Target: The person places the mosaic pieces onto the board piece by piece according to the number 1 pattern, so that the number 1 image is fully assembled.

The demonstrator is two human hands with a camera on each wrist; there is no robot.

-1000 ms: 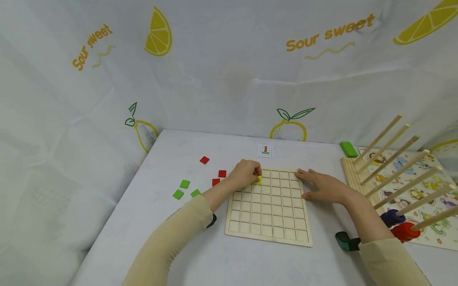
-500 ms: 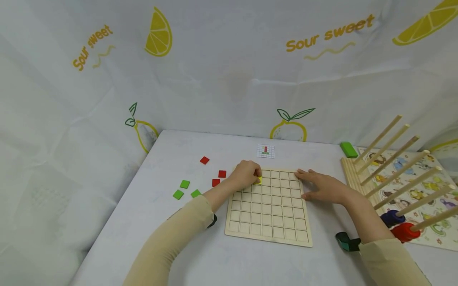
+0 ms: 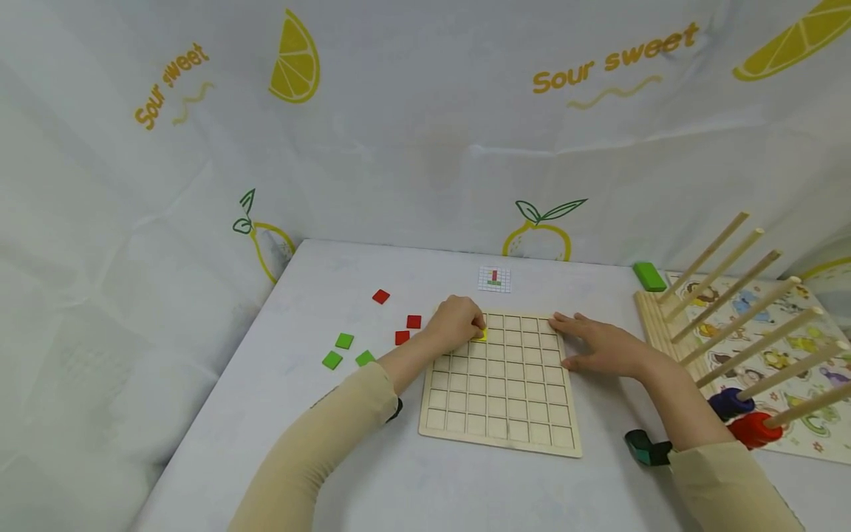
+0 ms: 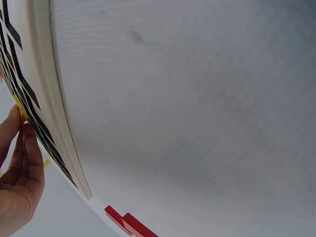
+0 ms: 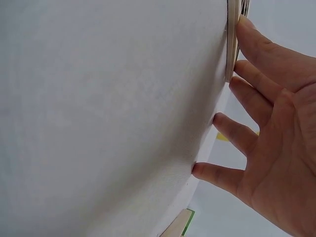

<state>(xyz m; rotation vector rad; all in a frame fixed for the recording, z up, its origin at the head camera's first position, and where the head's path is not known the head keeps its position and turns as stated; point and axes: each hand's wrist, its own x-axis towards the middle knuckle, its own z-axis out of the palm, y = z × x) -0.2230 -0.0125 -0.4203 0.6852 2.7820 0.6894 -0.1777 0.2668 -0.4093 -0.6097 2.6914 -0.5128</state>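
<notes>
A pale wooden grid board (image 3: 495,391) lies flat on the table. Over its far-left part, my left hand (image 3: 455,325) pinches a yellow square tile (image 3: 482,336) at one of the cells in the upper rows. In the left wrist view the thumb and fingers (image 4: 30,143) meet at the yellow piece right at the board's surface. My right hand (image 3: 601,347) rests with spread, extended fingers at the board's right edge. The right wrist view has its thumb (image 5: 249,37) touching the board's side, while other fingertips rest on the table.
Red tiles (image 3: 414,322) and green tiles (image 3: 332,360) lie left of the board. A small printed pattern card (image 3: 495,279) sits behind it. To the right stand a wooden peg rack (image 3: 654,325) with upright rods, a green block (image 3: 648,276) and an animal picture board (image 3: 791,355).
Almost nothing differs. Both hands keep their places, the left at the yellow tile and the right at the board's edge; the head view shifts very slightly.
</notes>
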